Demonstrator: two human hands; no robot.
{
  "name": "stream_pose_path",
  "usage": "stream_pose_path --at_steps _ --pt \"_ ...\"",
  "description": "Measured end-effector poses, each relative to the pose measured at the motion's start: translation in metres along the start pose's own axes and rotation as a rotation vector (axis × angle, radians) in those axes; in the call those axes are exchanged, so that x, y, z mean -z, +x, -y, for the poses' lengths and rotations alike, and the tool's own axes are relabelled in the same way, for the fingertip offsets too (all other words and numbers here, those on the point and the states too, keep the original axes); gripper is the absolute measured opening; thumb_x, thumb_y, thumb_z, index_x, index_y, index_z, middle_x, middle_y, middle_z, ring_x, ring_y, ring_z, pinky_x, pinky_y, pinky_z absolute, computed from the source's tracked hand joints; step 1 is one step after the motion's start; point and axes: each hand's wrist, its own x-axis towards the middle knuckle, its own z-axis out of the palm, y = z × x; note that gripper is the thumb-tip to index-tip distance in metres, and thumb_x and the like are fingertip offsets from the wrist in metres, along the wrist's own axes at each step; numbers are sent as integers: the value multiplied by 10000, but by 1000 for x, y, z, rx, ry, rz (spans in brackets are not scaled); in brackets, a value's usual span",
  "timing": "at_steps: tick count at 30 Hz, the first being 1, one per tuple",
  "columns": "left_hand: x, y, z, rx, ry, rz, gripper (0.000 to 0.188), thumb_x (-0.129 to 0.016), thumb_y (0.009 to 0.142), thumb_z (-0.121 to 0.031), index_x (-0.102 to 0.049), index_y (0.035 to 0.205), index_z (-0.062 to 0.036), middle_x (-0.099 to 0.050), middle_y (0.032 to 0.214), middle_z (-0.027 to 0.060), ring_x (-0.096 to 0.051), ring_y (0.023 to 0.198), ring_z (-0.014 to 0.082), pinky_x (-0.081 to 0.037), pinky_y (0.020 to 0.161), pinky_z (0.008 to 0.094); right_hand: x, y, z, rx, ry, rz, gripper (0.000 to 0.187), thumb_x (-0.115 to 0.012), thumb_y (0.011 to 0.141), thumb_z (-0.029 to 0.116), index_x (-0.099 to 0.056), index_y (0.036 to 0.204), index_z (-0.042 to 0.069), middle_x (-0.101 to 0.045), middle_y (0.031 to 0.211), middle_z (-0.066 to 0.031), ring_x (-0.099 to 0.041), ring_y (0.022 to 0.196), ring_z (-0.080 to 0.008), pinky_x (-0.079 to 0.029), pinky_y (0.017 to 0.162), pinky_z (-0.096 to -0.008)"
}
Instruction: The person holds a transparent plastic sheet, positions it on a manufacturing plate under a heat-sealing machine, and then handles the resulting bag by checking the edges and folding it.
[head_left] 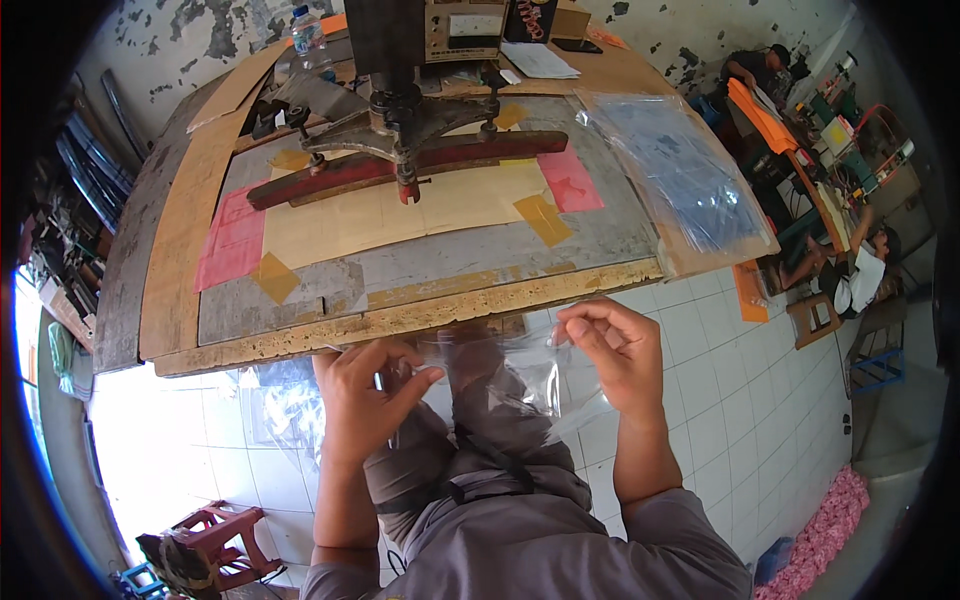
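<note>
A clear plastic sheet [535, 372] hangs in front of my lap, below the worktable's front edge. My right hand [622, 352] pinches its upper right corner between thumb and fingertips. Near the sheet's left side is my left hand [368, 392], its fingers bent and its thumb apart from them; I see nothing gripped between them. Above the table stands a press head with a red-edged bar [430, 160]. Under that bar lies a cream sheet [400, 215] with pink end pieces, held by brown tape on a grey metal plate [340, 265].
A stack of clear plastic sheets [680, 175] lies on the table's right. More clear plastic [285, 405] hangs left of my left hand. A water bottle [308, 38] and control box [465, 30] stand behind. A red stool [225, 540] is lower left; other people [865, 270] sit at far right.
</note>
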Motion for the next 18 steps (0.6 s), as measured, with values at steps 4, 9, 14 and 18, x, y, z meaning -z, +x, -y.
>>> stream_pose_path --at_steps 4,9,14,18 --pt "19 -2 7 136 -80 23 282 -901 735 -159 -691 861 -19 -694 775 49 -602 694 150 -466 683 296 5 5 1 14 -28 0 163 -677 1000 102 -727 1056 -42 -739 900 -88 -702 848 -127 -534 766 -271" --pt "38 -1 18 76 37 -4 267 -913 689 -128 -708 837 -44 -658 729 27 -612 704 171 -469 705 308 12 12 10 75 -58 -67 145 -654 993 66 -722 1035 -55 -734 883 -91 -694 820 -126 -524 772 -265" --pt "42 12 19 -68 102 -193 238 -882 718 -103 -691 830 -17 -716 965 82 -665 891 221 -509 837 364 17 19 17 84 -72 -79 141 -637 995 48 -711 1035 -66 -726 879 -90 -679 803 -129 -523 769 -274" --pt "44 26 31 -219 111 -208 215 -864 735 -47 -691 861 -22 -721 980 91 -695 969 237 -529 870 344 20 26 19 121 -37 -57 144 -620 1006 44 -697 1040 -72 -718 872 -91 -672 802 -138 -528 775 -285"
